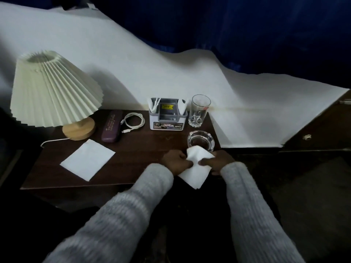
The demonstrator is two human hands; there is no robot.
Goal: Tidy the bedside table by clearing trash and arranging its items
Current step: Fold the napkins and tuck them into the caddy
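Both hands hold one white napkin [196, 170] over the front right edge of the dark wooden bedside table [133, 164]. My left hand [175, 161] pinches its left side and my right hand [218, 162] pinches its right side; part of the napkin hangs past the table's edge. A second white napkin [87, 159] lies flat on the table's left half. Just behind my hands sits a glass ashtray [201, 142].
A pleated lamp [55, 92] stands at the back left, its cord trailing off the edge. Along the back are a purple glasses case [112, 128], a coiled white cable [133, 121], a small organiser box [168, 118] and a drinking glass [199, 111]. White bedding lies behind.
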